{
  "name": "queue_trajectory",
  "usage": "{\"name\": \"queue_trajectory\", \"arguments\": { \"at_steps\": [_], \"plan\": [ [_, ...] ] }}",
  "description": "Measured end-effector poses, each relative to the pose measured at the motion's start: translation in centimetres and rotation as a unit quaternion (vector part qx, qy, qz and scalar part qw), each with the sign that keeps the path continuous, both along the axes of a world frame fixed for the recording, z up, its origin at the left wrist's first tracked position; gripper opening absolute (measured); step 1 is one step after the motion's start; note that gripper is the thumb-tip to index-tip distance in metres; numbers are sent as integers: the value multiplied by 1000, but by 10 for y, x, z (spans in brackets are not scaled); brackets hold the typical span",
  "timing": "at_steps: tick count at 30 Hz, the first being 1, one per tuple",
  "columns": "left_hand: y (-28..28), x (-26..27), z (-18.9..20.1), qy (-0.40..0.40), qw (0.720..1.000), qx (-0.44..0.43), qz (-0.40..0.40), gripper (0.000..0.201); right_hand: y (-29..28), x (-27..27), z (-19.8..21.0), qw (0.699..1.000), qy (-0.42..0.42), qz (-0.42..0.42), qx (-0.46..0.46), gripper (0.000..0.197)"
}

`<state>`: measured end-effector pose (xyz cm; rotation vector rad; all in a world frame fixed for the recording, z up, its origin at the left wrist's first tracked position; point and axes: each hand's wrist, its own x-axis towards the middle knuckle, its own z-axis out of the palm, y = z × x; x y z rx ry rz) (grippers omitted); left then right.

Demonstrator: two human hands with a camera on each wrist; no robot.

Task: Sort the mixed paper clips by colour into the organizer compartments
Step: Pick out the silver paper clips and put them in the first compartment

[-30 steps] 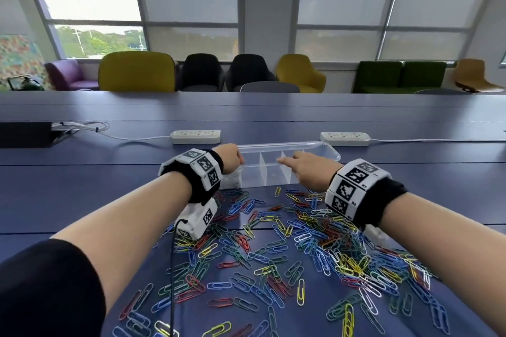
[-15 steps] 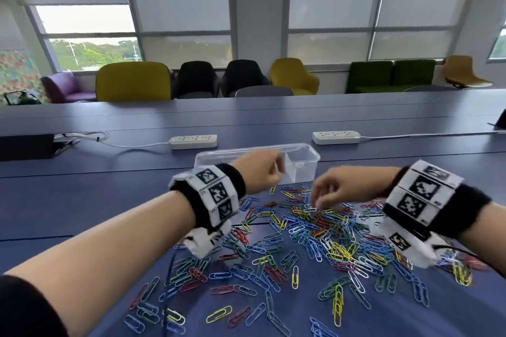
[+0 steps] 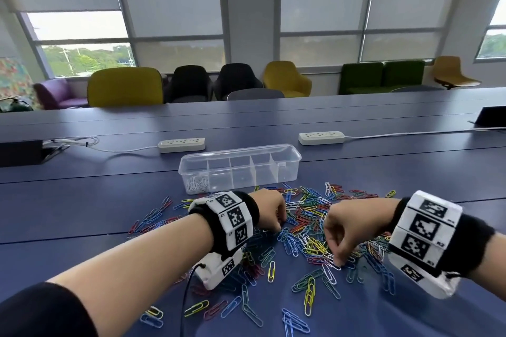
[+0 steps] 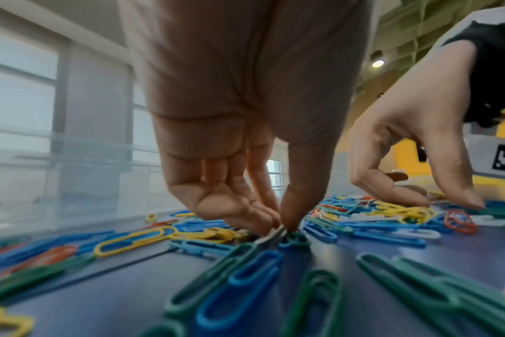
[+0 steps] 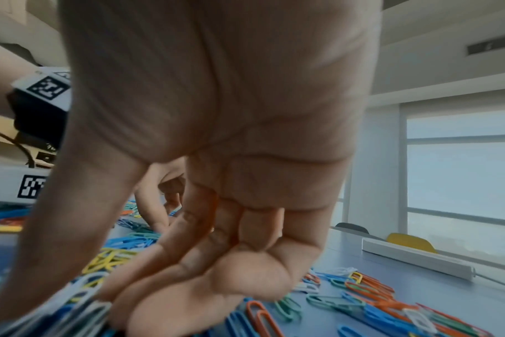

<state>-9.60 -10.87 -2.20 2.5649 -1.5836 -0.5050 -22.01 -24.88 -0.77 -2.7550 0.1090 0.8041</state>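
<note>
So, quick rundown from my remote seat:

Left hand: my left hand (image 3: 269,209) is down in the heap, thumb and fingertips (image 4: 291,219) pressed together on a white plastic-coated paper clip (image 4: 270,237) that's lying on the table, with the other fingers curled in.

Right hand: my right hand (image 3: 346,230) is also down in the heap, just to the right of the left one and not touching it. Thumb and fingers are bent down onto the clips, and some white ones sit under the thumb (image 5: 58,262) in the wrist view, but I can't tell if it's really got hold of one.

Clip heap: mixed pile of coloured paper clips (image 3: 306,230) (blue, green, yellow, red/orange, white) spread over the dark blue table top (image 3: 82,200), thickest around both hands.

Organizer: clear plastic rectangular organizer box with divider walls (image 3: 239,168) sits just beyond the heap, long side facing me. Its leftmost compartment holds a little bunch of white clips (image 3: 197,185). I can't make out anything in the others.

Background: two white power strips (image 3: 181,144) lie on the table behind the box.
</note>
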Motion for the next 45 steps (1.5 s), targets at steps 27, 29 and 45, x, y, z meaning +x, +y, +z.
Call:
{"name": "queue_trajectory", "arguments": {
  "at_steps": [27,29,45],
  "plan": [
    [22,-3,19,282,946,-99,125,19,-10,-4,-1,974,-97,-117,170,10],
    [21,-11,23,359,921,-82,125,29,-12,-6,-2,967,-74,-135,201,13],
    [-6,-68,1,31,982,18,-188,19,-7,-19,-9,992,-101,-32,62,26]
  ]
}}
